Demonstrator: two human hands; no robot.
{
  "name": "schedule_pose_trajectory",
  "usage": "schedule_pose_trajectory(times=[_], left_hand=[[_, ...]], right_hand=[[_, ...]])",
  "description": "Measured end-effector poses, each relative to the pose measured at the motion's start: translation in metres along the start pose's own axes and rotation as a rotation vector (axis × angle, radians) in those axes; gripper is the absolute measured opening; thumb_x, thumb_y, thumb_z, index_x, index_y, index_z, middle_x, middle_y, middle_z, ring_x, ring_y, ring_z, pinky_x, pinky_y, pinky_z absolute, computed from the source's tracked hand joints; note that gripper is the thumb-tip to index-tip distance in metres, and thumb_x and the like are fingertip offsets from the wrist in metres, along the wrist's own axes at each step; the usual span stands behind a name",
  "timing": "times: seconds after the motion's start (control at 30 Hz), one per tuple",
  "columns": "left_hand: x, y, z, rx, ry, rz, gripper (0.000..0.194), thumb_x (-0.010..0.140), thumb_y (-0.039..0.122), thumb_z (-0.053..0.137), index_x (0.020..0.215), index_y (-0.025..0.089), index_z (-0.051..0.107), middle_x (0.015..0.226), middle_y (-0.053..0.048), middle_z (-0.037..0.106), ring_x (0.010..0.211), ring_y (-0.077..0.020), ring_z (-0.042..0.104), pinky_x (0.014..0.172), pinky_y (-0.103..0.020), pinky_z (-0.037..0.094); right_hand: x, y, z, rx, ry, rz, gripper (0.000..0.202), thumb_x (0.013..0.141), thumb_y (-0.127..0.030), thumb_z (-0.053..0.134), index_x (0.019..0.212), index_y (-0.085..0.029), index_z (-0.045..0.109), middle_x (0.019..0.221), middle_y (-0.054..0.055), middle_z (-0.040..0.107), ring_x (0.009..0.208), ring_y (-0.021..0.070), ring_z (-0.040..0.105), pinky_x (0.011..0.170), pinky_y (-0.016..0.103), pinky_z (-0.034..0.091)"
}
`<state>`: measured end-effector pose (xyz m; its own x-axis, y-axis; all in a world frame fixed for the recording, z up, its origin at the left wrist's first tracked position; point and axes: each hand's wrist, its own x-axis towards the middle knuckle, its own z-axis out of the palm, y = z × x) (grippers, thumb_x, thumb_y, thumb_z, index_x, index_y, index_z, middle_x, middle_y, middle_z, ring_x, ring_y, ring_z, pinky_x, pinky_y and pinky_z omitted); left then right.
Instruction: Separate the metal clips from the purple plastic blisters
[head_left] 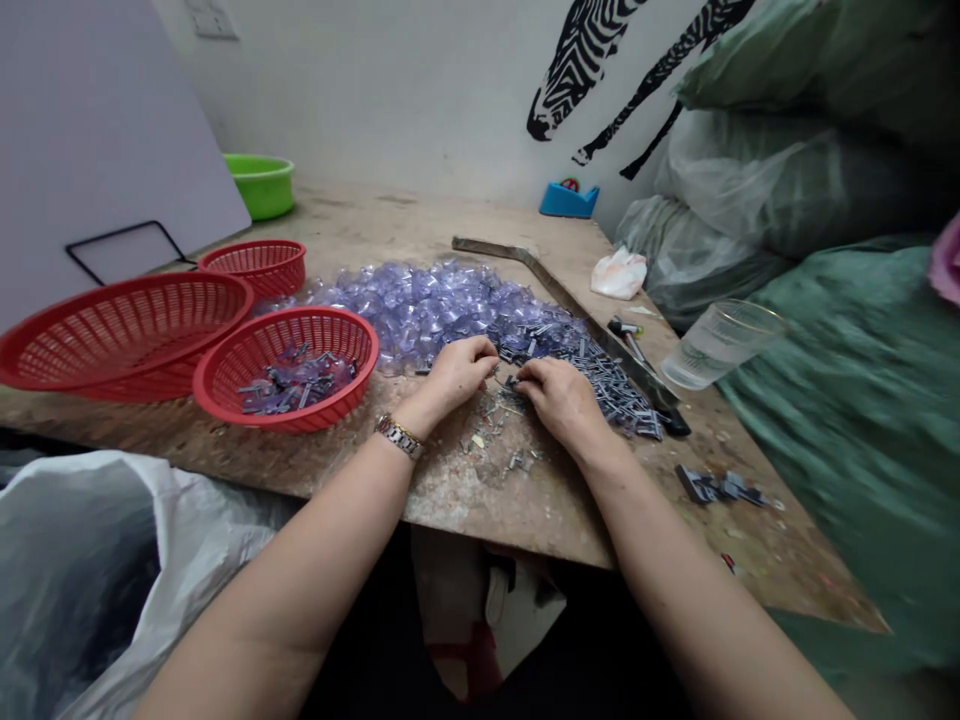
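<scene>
Right hand (561, 396): thumb and fingers pinched on a small dark piece (511, 382), which pokes out at the fingertips toward my other hand. Left hand (454, 380): thumb and fingertips drawn together, just across a narrow gap from that piece; cannot tell whether anything sits between them. Both hands low over the desk (450, 505), inward from its front edge. Small scraps (480, 440) lie scattered below and between my hands.

Just beyond my fingertips, and on past the right hand: a heap of grey pieces (619, 390), running toward the right edge. A bent metal bar (555, 290) flanks its far right side. Behind and left of the grey, a broad mound of clear purplish parts (412, 300) across mid-desk.

Left of my left hand, near the front edge: a red basket (214, 390) holding mixed grey and purplish pieces. Dark grey blocks (718, 487) lie toward the front right corner. Clear cup (694, 355) at the right edge. Blue tape dispenser (568, 201) by the back right corner.
</scene>
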<state>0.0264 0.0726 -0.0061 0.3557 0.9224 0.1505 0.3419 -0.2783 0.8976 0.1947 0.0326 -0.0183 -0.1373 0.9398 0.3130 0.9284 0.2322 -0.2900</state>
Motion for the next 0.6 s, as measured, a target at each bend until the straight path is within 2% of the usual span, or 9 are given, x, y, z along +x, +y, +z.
schedule_pose_trajectory(times=[0.23, 0.33, 0.5, 0.6], left_hand=[[-0.0038, 0.0011, 0.0049, 0.035, -0.120, -0.043, 0.007, 0.079, 0.021, 0.058, 0.075, 0.016, 0.061, 0.059, 0.003, 0.056, 0.048, -0.0093, 0.048, 0.049, -0.021, 0.036], [-0.0040, 0.0021, 0.0058, 0.021, -0.182, -0.054, 0.008, 0.079, 0.018, 0.057, 0.074, 0.016, 0.062, 0.057, 0.004, 0.055, 0.046, -0.0085, 0.047, 0.048, -0.021, 0.036], [-0.0025, 0.0006, 0.0052, 0.046, -0.169, -0.078, 0.009, 0.079, 0.013, 0.055, 0.072, 0.016, 0.059, 0.049, 0.005, 0.050, 0.044, -0.0087, 0.047, 0.048, -0.021, 0.036], [-0.0024, 0.0011, 0.0055, 0.035, -0.175, -0.104, 0.010, 0.080, 0.012, 0.054, 0.071, 0.016, 0.058, 0.048, 0.006, 0.049, 0.044, -0.0092, 0.048, 0.048, -0.021, 0.037]], right_hand=[[0.0025, -0.0023, -0.0028, 0.287, 0.061, 0.029, 0.012, 0.078, -0.016, 0.058, 0.078, -0.022, 0.068, 0.083, 0.003, 0.072, 0.080, 0.0196, 0.064, 0.076, 0.031, 0.045], [0.0014, -0.0048, -0.0054, 0.344, 0.037, 0.039, 0.010, 0.078, -0.018, 0.057, 0.076, -0.022, 0.066, 0.078, 0.001, 0.071, 0.074, 0.0181, 0.062, 0.071, 0.029, 0.043], [0.0014, -0.0054, -0.0086, 0.338, -0.046, 0.064, 0.011, 0.081, -0.026, 0.054, 0.072, -0.021, 0.059, 0.068, -0.001, 0.063, 0.065, 0.0155, 0.055, 0.062, 0.026, 0.038], [0.0019, -0.0041, -0.0093, 0.362, -0.097, 0.075, 0.012, 0.082, -0.026, 0.052, 0.074, -0.020, 0.059, 0.070, 0.000, 0.064, 0.068, 0.0162, 0.056, 0.065, 0.027, 0.039]])
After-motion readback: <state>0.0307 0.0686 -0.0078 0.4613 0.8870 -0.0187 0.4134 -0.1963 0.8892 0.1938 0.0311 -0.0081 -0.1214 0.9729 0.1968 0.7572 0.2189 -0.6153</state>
